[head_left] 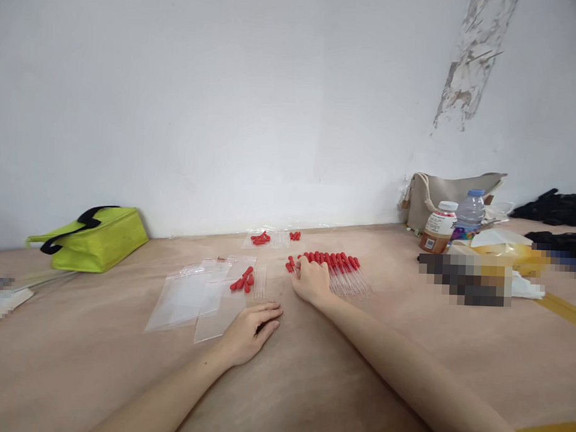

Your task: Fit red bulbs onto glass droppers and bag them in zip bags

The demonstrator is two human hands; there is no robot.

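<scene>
My right hand point(313, 280) is at the left end of a row of glass droppers with red rubber bulbs point(340, 263). Its fingers curl down and pinch a red-bulbed dropper point(289, 266), partly hidden by the hand. My left hand point(250, 331) rests on the table with its fingers stretched out, holding nothing. Just beyond it lie several loose red rubber bulbs point(243, 281) and a few thin glass tubes point(260, 283). Clear zip bags point(185, 297) overlap to the left of these. Farther back, near the wall, a clear bag point(278, 239) holds more red bulbs and tubes.
A lime-green bag point(101, 240) with a black strap stands at the left by the wall. At the right are a brown drink bottle point(439, 227), a clear bottle with a blue cap point(470, 216), a beige bag point(452, 190), a yellow package point(504, 252) and black items point(557, 208).
</scene>
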